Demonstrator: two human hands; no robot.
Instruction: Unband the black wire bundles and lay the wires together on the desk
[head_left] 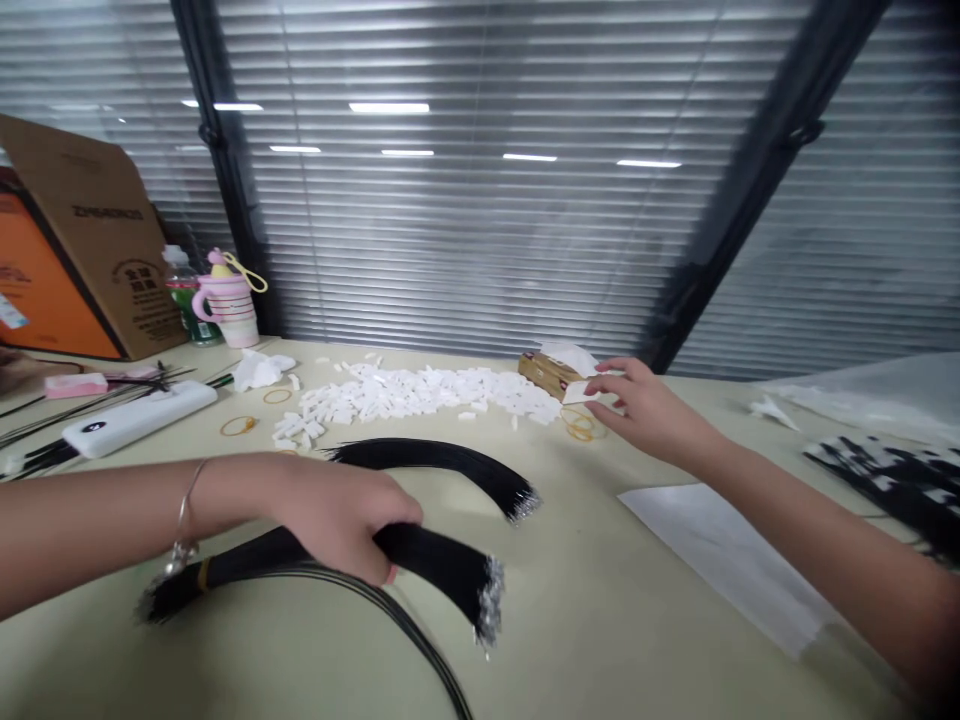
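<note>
Black wire bundle [442, 570] runs through the left of the hands [341, 515].

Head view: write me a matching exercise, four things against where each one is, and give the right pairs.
Column one:
1. Pink cup
2. Left hand
3. Right hand
4. Small white pieces

Column two:
A. Closed round a bundle of black strands
B. Beside the bottle
C. Spread in a loose heap on the table
D. By the brown packet

Pairs: 1-B, 2-A, 3-D, 4-C
</note>
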